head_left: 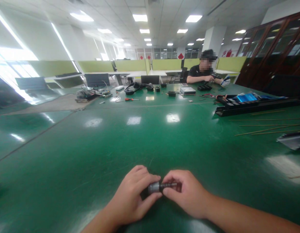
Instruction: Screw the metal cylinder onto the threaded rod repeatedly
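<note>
A small cylindrical metal part lies sideways between my two hands, low over the green table. Its left end is a wide grey cylinder, and a thin dark ribbed shaft sticks out to the right. My left hand is wrapped round the grey cylinder, thumb below and fingers above. The fingers of my right hand are curled round the thin shaft, with thumb and index finger near the joint between the two sections. Part of the shaft's tip is hidden by the right fingers.
Across the table, a person in a dark shirt handles something. An orange screwdriver, small black boxes and a white box lie at the far side. Thin rods and a long black tray are at the right.
</note>
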A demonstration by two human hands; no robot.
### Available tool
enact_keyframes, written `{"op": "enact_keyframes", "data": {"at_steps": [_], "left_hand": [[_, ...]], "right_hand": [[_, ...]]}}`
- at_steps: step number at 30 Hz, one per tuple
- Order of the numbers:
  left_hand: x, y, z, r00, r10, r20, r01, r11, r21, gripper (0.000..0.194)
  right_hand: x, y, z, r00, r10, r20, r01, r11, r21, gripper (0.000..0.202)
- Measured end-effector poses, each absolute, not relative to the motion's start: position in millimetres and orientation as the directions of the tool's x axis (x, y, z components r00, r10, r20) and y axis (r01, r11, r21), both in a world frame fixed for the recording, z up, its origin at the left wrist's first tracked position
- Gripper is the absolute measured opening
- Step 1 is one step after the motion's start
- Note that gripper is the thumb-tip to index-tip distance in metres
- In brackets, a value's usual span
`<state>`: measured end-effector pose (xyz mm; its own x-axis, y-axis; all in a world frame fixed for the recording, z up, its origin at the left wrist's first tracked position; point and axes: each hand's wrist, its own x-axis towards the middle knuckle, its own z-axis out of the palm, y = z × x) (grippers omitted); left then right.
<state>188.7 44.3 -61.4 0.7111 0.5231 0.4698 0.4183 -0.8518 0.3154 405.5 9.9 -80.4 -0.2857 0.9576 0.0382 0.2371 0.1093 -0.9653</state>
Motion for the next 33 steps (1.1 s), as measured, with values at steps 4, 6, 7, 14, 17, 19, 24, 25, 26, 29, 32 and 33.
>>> {"op": "enact_keyframes", "data": {"at_steps": [4,6,7,14,17,19,24,25,26,29,32,33], "left_hand": [[188.0,44.0,-60.8,0.708,0.519,0.479,0.415,-0.854,0.313,0.026],[187.6,44.3,-60.8,0.707,0.518,0.481,0.416,-0.855,0.309,0.027],[187.4,44.4,-60.9,0.708,0.519,0.479,0.418,-0.855,0.308,0.027],[186.6,45.0,-61.1,0.715,0.524,0.463,0.399,-0.849,0.346,0.028],[186.4,45.9,-61.3,0.719,0.520,0.462,0.392,-0.852,0.348,0.028],[185.7,46.3,-62.0,0.719,0.524,0.456,0.392,-0.848,0.355,0.029],[183.8,46.2,-63.8,0.724,0.529,0.444,0.396,-0.845,0.361,0.030],[183.6,46.2,-64.0,0.725,0.528,0.443,0.395,-0.845,0.361,0.030],[183.6,46.2,-64.1,0.725,0.527,0.442,0.394,-0.845,0.362,0.031],[183.8,46.2,-64.0,0.725,0.531,0.439,0.396,-0.842,0.366,0.031],[183.9,46.3,-63.4,0.723,0.533,0.439,0.401,-0.841,0.362,0.031],[184.0,46.5,-63.2,0.722,0.533,0.441,0.402,-0.842,0.360,0.031]], "right_hand": [[406.5,10.5,-81.8,-0.289,0.956,0.045,0.233,0.116,-0.965,0.009],[407.0,10.9,-81.5,-0.290,0.956,0.049,0.236,0.121,-0.964,0.008],[407.1,11.0,-81.3,-0.291,0.956,0.050,0.240,0.123,-0.963,0.008],[405.7,9.8,-82.6,-0.286,0.958,0.035,0.244,0.108,-0.964,0.009],[406.0,10.2,-82.7,-0.283,0.958,0.037,0.252,0.112,-0.961,0.009],[406.6,10.4,-82.1,-0.281,0.959,0.036,0.257,0.111,-0.960,0.008],[407.2,10.7,-81.1,-0.277,0.960,0.036,0.267,0.113,-0.957,0.008],[407.2,10.8,-81.1,-0.277,0.960,0.035,0.266,0.112,-0.957,0.008],[407.2,11.0,-81.3,-0.278,0.960,0.032,0.264,0.108,-0.958,0.007],[407.4,11.0,-82.3,-0.280,0.960,0.026,0.254,0.100,-0.962,0.007],[407.6,10.4,-83.2,-0.279,0.960,0.030,0.247,0.102,-0.964,0.007],[407.5,10.1,-83.4,-0.280,0.960,0.030,0.244,0.101,-0.965,0.008]]}}
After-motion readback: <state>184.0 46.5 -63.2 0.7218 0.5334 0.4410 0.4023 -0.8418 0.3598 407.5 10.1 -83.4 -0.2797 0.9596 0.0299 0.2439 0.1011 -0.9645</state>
